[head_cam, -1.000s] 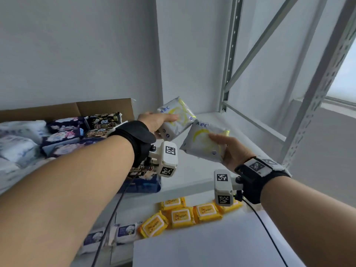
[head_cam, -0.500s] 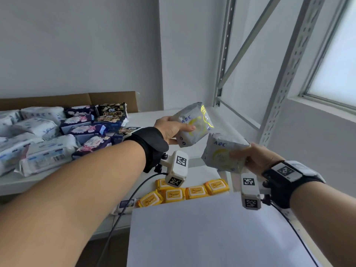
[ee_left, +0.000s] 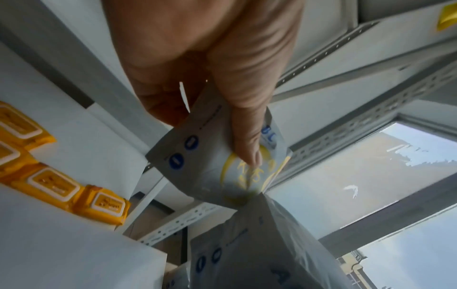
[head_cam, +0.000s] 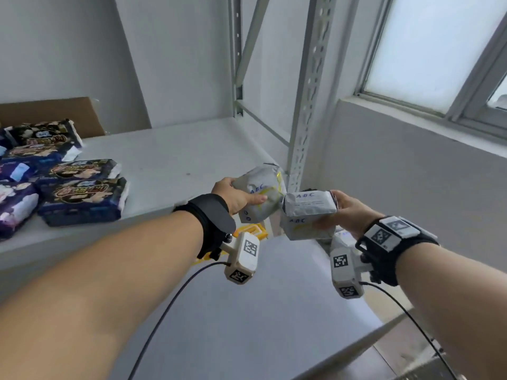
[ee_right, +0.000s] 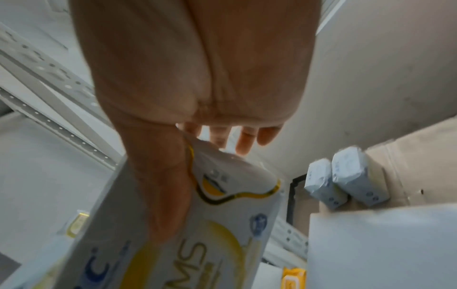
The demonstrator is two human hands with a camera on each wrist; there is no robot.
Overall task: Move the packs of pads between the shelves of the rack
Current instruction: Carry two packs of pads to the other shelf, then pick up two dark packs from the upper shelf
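My left hand [head_cam: 241, 197] grips a white pack of pads [head_cam: 260, 193] marked ABC in blue with yellow print, thumb across its front [ee_left: 247, 144]. My right hand [head_cam: 341, 212] holds a second white ABC pack [head_cam: 307, 215] just to the right; the two packs touch. Both are held in the air past the front right corner of the upper shelf [head_cam: 170, 160], beside the rack's front post [head_cam: 307, 105]. In the right wrist view the thumb lies along the pack [ee_right: 210, 224] and the fingers curl behind it. Two more white packs [ee_right: 343, 179] stand lower right there.
Dark blue and black packs [head_cam: 82, 198] lie on the left of the upper shelf, a cardboard box [head_cam: 55, 111] behind them. Yellow packs [ee_left: 56, 187] sit on a lower shelf. A white lower shelf board [head_cam: 260, 311] spreads under my arms. A window [head_cam: 425, 50] is at the right.
Both hands have carried their packs off the upper shelf, toward me and to the right, down past the front post. The view has swung right.
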